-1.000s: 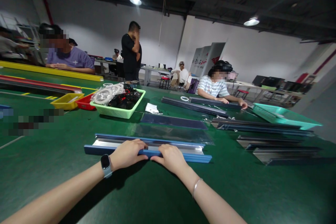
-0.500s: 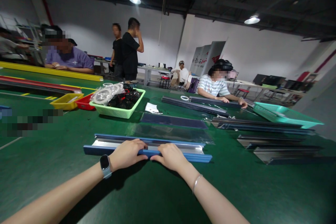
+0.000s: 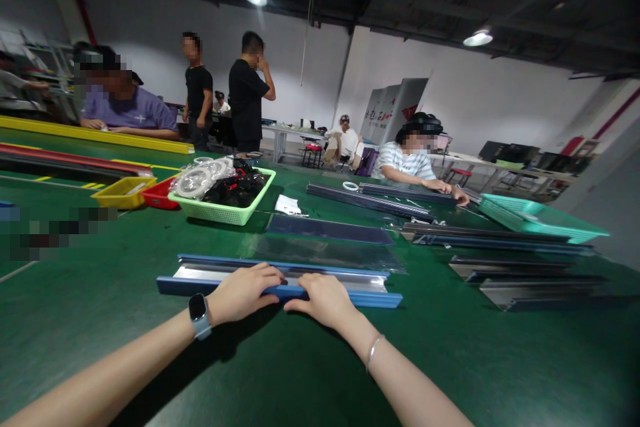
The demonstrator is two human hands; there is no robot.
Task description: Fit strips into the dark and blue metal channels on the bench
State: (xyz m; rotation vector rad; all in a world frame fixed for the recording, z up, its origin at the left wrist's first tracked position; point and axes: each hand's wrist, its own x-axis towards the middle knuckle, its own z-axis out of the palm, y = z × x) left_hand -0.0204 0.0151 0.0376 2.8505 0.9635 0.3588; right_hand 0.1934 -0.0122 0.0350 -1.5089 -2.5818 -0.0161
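A blue channel-shaped profile (image 3: 200, 285) with a silvery inner face lies across the green table (image 3: 280, 373) in front of me. My left hand (image 3: 245, 290) grips its near wall left of the middle, fingers over the top edge and thumb on the front. Just to the right, my right hand (image 3: 325, 297) holds the same wall, its thumb along the front side. Both hands hide the middle of the profile. Behind it lie a flat dark panel (image 3: 330, 229) and a clear plastic sheet (image 3: 330, 252).
A green basket (image 3: 220, 211) with bagged rings and black parts stands back left, beside red (image 3: 161, 195) and yellow trays (image 3: 125, 193). More profiles (image 3: 500, 237) and a teal basket (image 3: 545, 217) lie right. A person in a striped shirt (image 3: 405, 163) works across the table.
My right fingers have shifted slightly along the near wall; the profile has hardly moved. In the background, a standing person in black has moved left.
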